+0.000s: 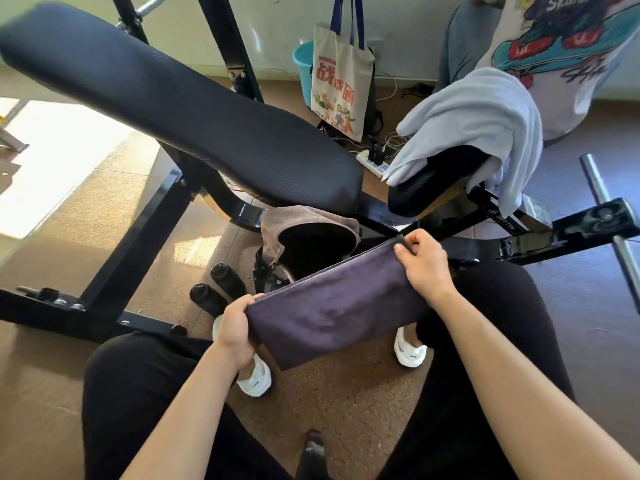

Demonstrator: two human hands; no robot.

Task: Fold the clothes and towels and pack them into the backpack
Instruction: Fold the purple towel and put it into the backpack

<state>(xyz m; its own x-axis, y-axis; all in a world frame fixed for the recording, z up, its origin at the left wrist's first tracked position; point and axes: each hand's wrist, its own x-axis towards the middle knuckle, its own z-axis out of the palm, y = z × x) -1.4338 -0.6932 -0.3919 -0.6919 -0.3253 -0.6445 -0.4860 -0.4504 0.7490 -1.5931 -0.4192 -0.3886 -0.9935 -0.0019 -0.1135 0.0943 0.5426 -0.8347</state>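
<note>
I hold a folded dark purple towel [332, 306] stretched between both hands above my knees. My left hand [235, 327] grips its near left end, and my right hand [424, 263] pinches its far right corner. Just beyond the towel, an open brown backpack [301, 233] stands on the floor under the bench, its dark mouth facing up. A light blue towel [485, 129] lies draped over the small bench seat pad. A printed white T-shirt [568, 53] hangs at the top right, with blue jeans [457, 43] behind it.
A black weight bench [180, 109] with a steel frame fills the middle. Two black bottles [218, 289] stand on the floor left of the backpack. A canvas tote bag [341, 81], a teal bucket [303, 67] and a power strip [372, 161] sit by the wall.
</note>
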